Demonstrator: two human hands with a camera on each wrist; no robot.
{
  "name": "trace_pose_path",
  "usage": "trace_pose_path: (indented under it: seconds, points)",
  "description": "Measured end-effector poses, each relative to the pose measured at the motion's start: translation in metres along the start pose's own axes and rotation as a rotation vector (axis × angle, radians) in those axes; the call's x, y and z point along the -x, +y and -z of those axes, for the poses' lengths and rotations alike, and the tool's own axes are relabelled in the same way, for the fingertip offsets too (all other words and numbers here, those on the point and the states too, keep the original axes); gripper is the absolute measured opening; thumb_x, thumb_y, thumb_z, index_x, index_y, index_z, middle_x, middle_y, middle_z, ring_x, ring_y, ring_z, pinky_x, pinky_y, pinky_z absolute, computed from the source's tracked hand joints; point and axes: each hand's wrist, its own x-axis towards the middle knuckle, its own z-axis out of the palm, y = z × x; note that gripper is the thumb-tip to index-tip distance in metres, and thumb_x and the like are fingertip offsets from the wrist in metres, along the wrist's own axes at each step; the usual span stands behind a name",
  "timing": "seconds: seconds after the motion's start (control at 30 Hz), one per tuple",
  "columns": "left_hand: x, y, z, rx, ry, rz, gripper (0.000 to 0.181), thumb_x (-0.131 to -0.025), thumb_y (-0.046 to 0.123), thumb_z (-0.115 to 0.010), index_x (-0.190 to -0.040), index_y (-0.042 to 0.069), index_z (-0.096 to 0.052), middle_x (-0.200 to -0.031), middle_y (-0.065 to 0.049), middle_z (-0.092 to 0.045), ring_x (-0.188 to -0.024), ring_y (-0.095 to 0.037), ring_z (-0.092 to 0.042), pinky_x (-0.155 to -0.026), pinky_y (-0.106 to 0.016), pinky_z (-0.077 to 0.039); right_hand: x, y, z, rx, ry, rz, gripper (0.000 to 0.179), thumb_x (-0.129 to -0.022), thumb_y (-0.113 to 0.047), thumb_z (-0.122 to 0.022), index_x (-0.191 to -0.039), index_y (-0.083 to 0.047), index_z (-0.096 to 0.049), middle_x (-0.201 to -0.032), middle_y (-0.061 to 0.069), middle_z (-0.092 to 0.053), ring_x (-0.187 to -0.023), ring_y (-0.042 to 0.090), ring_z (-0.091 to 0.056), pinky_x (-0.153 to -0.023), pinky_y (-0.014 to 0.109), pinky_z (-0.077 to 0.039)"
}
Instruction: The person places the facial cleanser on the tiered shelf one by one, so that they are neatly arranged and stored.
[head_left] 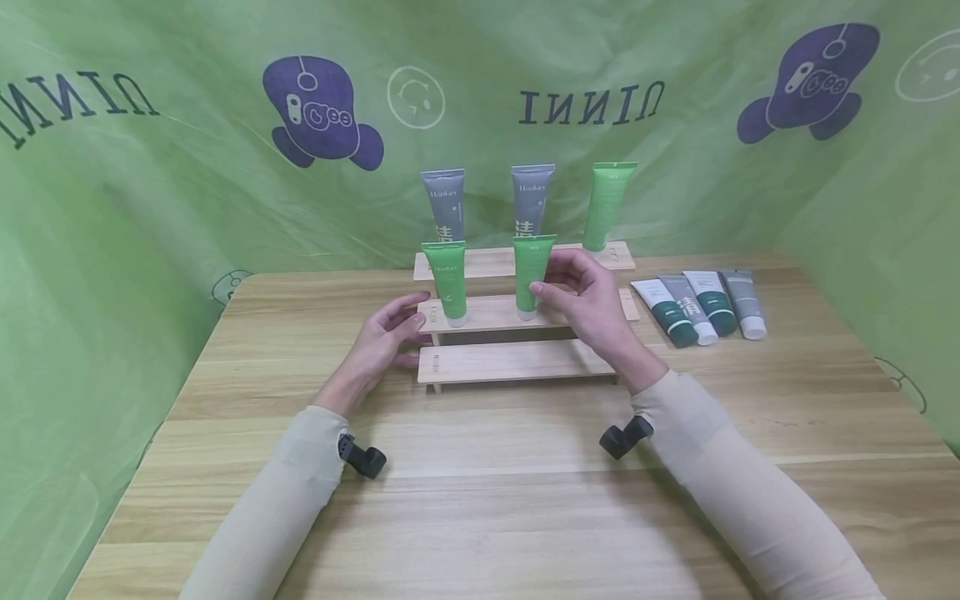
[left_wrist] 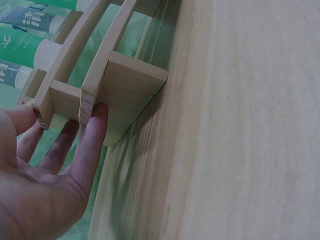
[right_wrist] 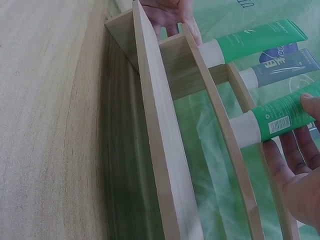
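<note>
A three-step wooden display stand [head_left: 495, 362] rests on the table. My right hand [head_left: 592, 304] holds an upright green squeeze tube [head_left: 529, 265] on the middle step, thumb in front and fingers behind; in the right wrist view its white cap is right at the step. At the stand's left end, my left hand [head_left: 386, 333] grips the wood, its thumb [left_wrist: 22, 117] at the middle step's corner and fingertips against the lower step. Another green tube [head_left: 450, 279] stands cap-down at the left of the middle step.
On the top step stand two grey-blue tubes [head_left: 446, 200] and a green tube [head_left: 609, 204]. Several white-and-green and grey tubes [head_left: 742, 304] lie on the table [head_left: 510, 500] to the right. A green printed curtain [head_left: 465, 42] hangs behind and at both sides.
</note>
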Motion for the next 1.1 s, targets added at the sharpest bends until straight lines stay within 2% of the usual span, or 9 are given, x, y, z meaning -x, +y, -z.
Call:
trace_pose_path:
  seconds: [0.3,0.67,0.97,1.1]
  points:
    - [0.0,-0.001,0.0,-0.001,-0.004,-0.001,0.046,-0.102,0.015,-0.058,-0.147,0.019,-0.049,-0.142,-0.012,-0.051,-0.109,-0.032,-0.063,-0.08,-0.048,-0.062,0.0,0.001,0.001,0.004,0.004,-0.011,0.039,-0.088,0.006,-0.072,-0.124,0.005,-0.059,-0.115,0.012,-0.065,-0.106,0.021,-0.062,-0.101,0.031,-0.051]
    - [0.0,-0.001,-0.001,-0.011,-0.004,0.003,0.046,-0.103,0.016,-0.058,-0.148,0.017,-0.048,-0.144,-0.012,-0.05,-0.114,-0.037,-0.06,-0.081,-0.048,-0.062,0.003,0.006,0.009,-0.03,-0.036,-0.036,0.04,-0.089,0.005,-0.072,-0.127,0.004,-0.059,-0.117,0.013,-0.064,-0.109,0.025,-0.062,-0.098,0.029,-0.053]
    - [0.001,0.001,0.0,-0.014,-0.004,0.004,0.047,-0.103,0.016,-0.057,-0.149,0.018,-0.048,-0.145,-0.012,-0.049,-0.114,-0.036,-0.06,-0.081,-0.048,-0.062,0.019,0.007,0.024,-0.078,-0.007,-0.104,0.038,-0.09,0.001,-0.073,-0.125,0.008,-0.058,-0.119,0.026,-0.061,-0.101,0.021,-0.066,-0.085,0.032,-0.061]
    - [0.001,0.001,0.0,0.0,-0.002,0.004,0.046,-0.103,0.015,-0.057,-0.148,0.018,-0.048,-0.144,-0.011,-0.05,-0.112,-0.034,-0.061,-0.082,-0.048,-0.062,0.029,0.006,0.032,-0.068,0.02,-0.14,0.036,-0.09,-0.002,-0.074,-0.123,0.006,-0.06,-0.114,0.019,-0.065,-0.097,0.018,-0.068,-0.084,0.032,-0.061]
